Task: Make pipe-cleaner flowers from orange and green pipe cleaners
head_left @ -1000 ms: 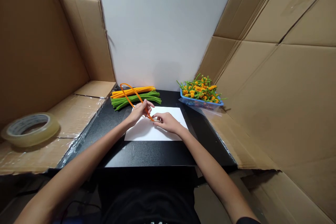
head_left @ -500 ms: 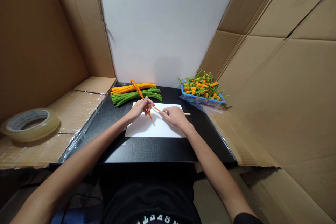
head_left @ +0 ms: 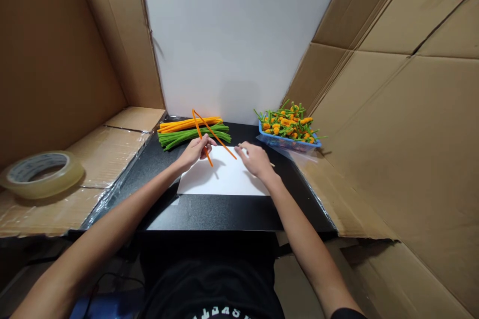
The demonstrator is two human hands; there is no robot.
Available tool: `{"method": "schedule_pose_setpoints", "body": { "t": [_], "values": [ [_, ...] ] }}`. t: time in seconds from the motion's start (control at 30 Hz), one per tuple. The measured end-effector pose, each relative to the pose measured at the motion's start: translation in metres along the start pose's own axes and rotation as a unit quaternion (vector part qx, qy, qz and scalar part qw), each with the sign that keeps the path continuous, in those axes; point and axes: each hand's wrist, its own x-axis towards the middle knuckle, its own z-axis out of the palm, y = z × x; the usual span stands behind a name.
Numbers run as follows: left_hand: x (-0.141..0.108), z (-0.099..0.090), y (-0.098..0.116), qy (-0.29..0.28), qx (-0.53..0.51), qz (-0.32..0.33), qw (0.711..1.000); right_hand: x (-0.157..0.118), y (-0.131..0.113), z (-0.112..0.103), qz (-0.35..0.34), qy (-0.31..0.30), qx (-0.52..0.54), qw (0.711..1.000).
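My left hand [head_left: 196, 152] is closed on an orange pipe cleaner [head_left: 224, 145] over the left part of a white sheet of paper [head_left: 224, 179]. The pipe cleaner is bent sharply at the top. One leg runs down through my fingers, while the other slants free towards my right hand [head_left: 256, 160]. That hand, above the paper's right side, has its fingers curled round a thin pale wooden stick [head_left: 273, 164]. Only the ends of the stick show. The pipe cleaner's free tip stops just short of my right fingers.
Orange pipe cleaners [head_left: 175, 125] and green pipe cleaners [head_left: 179, 138] lie bundled at the back left of the black table [head_left: 209, 214]. At the back right, a blue basket [head_left: 292, 143] holds many orange-and-green pieces. A tape roll [head_left: 71, 179] rests on cardboard at left. Cardboard walls [head_left: 404, 134] flank both sides.
The pipe cleaner's free leg has come away from my right fingers and swung out, widening the bend. My right hand has shifted slightly right and up; my left hand slightly left.
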Motion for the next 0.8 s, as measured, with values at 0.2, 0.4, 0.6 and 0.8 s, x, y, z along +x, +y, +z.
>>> {"method": "schedule_pose_setpoints", "body": {
  "t": [0.2, 0.4, 0.6, 0.8],
  "values": [
    [-0.004, 0.008, -0.005, -0.056, 0.026, 0.021, 0.998, -0.009, -0.032, 0.021, -0.202, -0.110, -0.006, 0.973],
    [-0.006, 0.012, -0.006, -0.071, 0.019, 0.006, 0.997, -0.011, -0.033, 0.028, -0.245, -0.114, -0.017, 0.963],
    [-0.005, 0.009, -0.008, -0.087, 0.040, 0.008, 0.995, -0.012, -0.034, 0.021, -0.226, -0.105, -0.049, 0.967],
    [-0.003, 0.006, -0.008, -0.080, 0.042, 0.007, 0.996, -0.012, -0.032, 0.021, -0.197, -0.093, -0.077, 0.973]
  ]
}}
